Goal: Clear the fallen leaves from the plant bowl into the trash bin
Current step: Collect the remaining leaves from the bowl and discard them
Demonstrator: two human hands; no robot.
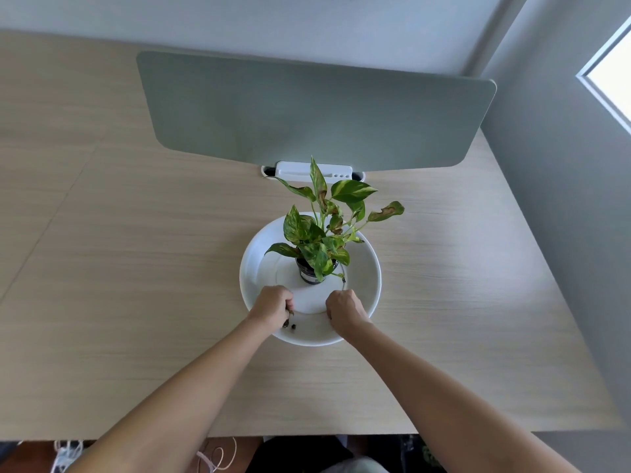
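Note:
A wide white bowl [370,268] sits on the wooden table and holds a small black pot [308,274] with a green and yellow leafy plant [324,230]. My left hand [271,305] is inside the bowl's near left part, fingers closed on dark dried leaf bits that stick out below it. Two small brown leaf scraps [293,326] lie on the bowl floor just beside that hand. My right hand [345,310] is over the bowl's near right part, fingers curled shut; whether it holds anything is hidden. A thin stem hangs just above it. No trash bin is in view.
A grey-green divider panel [307,107] stands upright behind the bowl, with a white clamp [314,170] at its base. A grey wall and a window [611,73] close off the right side. Cables [218,455] lie on the floor below the table's near edge.

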